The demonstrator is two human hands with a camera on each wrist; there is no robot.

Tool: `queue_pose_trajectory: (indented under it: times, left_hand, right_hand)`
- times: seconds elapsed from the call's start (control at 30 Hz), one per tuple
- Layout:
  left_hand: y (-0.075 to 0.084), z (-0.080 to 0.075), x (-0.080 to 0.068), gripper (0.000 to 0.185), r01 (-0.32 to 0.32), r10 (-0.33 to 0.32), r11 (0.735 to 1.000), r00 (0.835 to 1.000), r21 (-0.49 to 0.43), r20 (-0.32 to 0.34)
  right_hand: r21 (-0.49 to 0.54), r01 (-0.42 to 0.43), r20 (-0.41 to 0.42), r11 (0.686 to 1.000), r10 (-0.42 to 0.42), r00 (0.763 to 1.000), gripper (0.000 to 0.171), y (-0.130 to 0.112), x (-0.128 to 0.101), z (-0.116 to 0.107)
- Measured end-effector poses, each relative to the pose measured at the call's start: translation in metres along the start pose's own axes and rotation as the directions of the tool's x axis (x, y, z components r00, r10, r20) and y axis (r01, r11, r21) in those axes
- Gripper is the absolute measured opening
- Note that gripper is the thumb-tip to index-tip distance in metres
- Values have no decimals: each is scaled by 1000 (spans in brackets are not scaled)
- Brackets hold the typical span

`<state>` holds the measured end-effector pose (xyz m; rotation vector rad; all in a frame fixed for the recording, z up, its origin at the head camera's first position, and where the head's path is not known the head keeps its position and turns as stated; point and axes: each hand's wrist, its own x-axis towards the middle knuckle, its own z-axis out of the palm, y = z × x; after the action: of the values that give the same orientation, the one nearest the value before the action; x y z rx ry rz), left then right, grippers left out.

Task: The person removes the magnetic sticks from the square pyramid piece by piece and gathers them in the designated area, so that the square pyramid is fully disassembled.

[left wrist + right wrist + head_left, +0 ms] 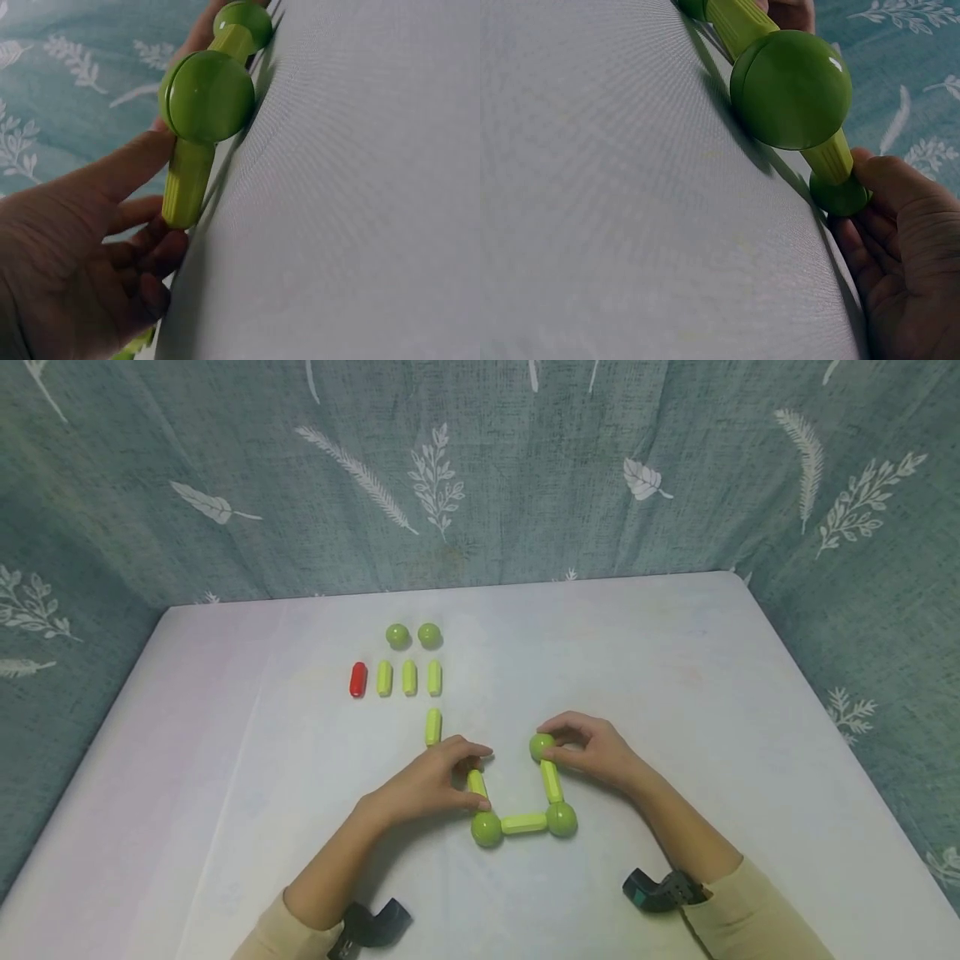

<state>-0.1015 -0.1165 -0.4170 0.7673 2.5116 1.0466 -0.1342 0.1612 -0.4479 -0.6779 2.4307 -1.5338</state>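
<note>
A U-shaped chain of green balls and yellow-green rods lies on the table before me. Its left rod [477, 783] rises from the near left ball [487, 829], and a cross rod [524, 823] runs to the near right ball [562, 819]. My left hand [431, 783] holds the left rod, thumb by the ball and other fingers curled at the rod's free end [180, 214]. With thumb and fingers, my right hand [596, 750] grips the far right ball [541, 746], which tops the right rod [551, 782].
Beyond my left hand lie a loose yellow-green rod [433, 725], a row of three similar rods [408, 678] and a red rod [358, 680]. Two loose green balls [413, 636] sit farther back. A patterned curtain [525, 485] hangs behind the white table [637, 643].
</note>
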Motion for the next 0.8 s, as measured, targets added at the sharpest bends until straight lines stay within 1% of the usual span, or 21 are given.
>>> queue_pose_trajectory:
  times: [0.07, 0.13, 0.2, 0.27, 0.33, 0.37, 0.47, 0.53, 0.57, 0.63, 0.7, 0.8]
  left_hand:
    - [0, 0, 0, 64, 1, -1, 1000, 1000, -2, 8]
    - [0, -2, -1, 63, -1, 1, 1000, 999, 2, 36]
    - [0, -4, -2, 64, -8, 7, 1000, 996, 8, 85]
    - [-1, -6, -3, 65, -41, 38, 999, 990, 20, 134]
    - [-2, -6, -4, 64, -114, 106, 993, 980, 42, 169]
    - [-4, -6, -4, 63, -161, 149, 985, 972, 55, 179]
    - [-6, -6, -3, 53, -296, 279, 953, 941, 69, 191]
    - [-8, -5, -2, 46, -354, 338, 933, 920, 55, 199]
    - [-9, -5, -1, 44, -368, 354, 929, 913, 36, 203]
    - [-11, -5, 0, 41, -366, 359, 931, 909, -8, 212]
    - [-14, -5, 1, 38, -356, 354, 934, 909, -35, 219]
    - [-19, -4, 2, 31, -334, 338, 941, 914, -56, 224]
  right_hand:
    - [4, 3, 1, 1000, -3, 1000, 31, -1, 0, 0]
    - [10, 7, 1, 1000, -7, 1000, 31, -1, 0, -1]
    - [14, 8, 2, 1000, -8, 1000, 30, -2, 0, -1]
    - [16, 6, 3, 1000, -6, 1000, 30, -3, 0, -1]
    - [18, 5, 2, 1000, -5, 1000, 30, -3, 0, -1]
    - [19, 6, 1, 1000, -6, 1000, 30, -3, 0, -1]
    - [16, 6, 0, 1000, -6, 1000, 30, -3, 0, 0]
    - [9, 1, 0, 1000, -1, 1000, 30, -3, 0, 0]
    - [6, 0, 0, 1000, 0, 1000, 30, -3, 0, 0]
    - [3, -9, 1, 1000, 9, 1000, 30, -3, 0, 0]
    - [2, -15, 1, 1000, 15, 1000, 30, -3, 0, 0]
    - [7, -13, 2, 1000, 13, 1000, 30, -3, 0, 0]
